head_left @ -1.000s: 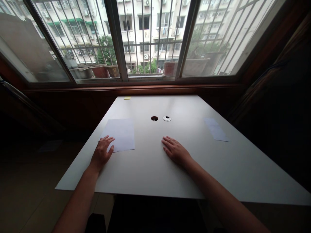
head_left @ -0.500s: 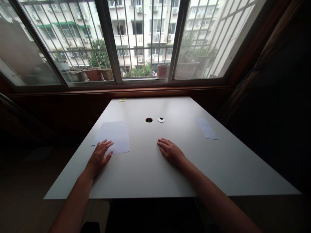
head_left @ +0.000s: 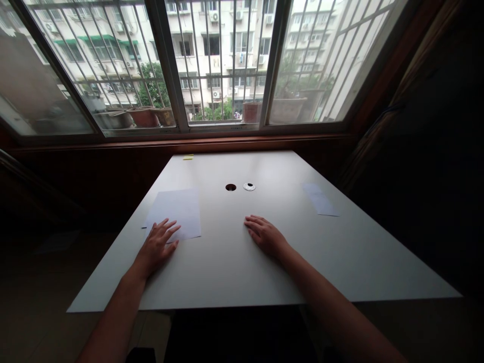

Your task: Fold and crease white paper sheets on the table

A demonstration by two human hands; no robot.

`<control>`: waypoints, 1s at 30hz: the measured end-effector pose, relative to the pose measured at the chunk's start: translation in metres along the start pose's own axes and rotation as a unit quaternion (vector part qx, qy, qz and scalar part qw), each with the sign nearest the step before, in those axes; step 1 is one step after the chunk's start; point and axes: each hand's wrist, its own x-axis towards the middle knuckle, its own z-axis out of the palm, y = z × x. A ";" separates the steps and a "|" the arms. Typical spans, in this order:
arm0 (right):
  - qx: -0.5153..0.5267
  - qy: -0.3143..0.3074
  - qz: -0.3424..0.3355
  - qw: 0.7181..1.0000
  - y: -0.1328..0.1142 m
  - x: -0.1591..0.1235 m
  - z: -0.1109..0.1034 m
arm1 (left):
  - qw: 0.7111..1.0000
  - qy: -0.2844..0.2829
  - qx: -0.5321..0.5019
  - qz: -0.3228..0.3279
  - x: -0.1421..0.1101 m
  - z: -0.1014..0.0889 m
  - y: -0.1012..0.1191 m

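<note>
A white table (head_left: 242, 267) stands in front of a barred window. My left hand (head_left: 157, 245) lies flat and open on it, its fingertips resting on the near edge of a white sheet of paper (head_left: 176, 207). My right hand (head_left: 265, 235) lies flat and open on the bare tabletop near the middle, holding nothing. A narrower folded paper (head_left: 319, 199) lies farther off at the right.
A round cable hole (head_left: 230, 187) and its loose white cap (head_left: 249, 187) sit in the table's middle beyond my hands. A small yellow note (head_left: 188, 157) lies at the far edge. Dark wood panelling runs below the window; a dark curtain hangs at right.
The view has shifted slightly, moving the table left in the picture. My left hand's fingers have spread a little on the sheet's edge. My right hand has stayed put.
</note>
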 end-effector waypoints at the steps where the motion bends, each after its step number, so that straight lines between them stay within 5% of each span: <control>1: 0.001 0.001 0.000 1.000 0.000 0.000 0.000 | 1.000 -0.004 0.001 0.001 0.000 0.000 -0.001; 15: 0.006 0.031 0.029 0.999 0.005 0.002 0.003 | 0.999 -0.043 -0.012 -0.022 0.002 -0.001 0.001; 30: 0.013 0.052 0.020 0.998 0.006 0.007 0.002 | 0.999 0.012 -0.048 0.005 0.004 -0.003 0.002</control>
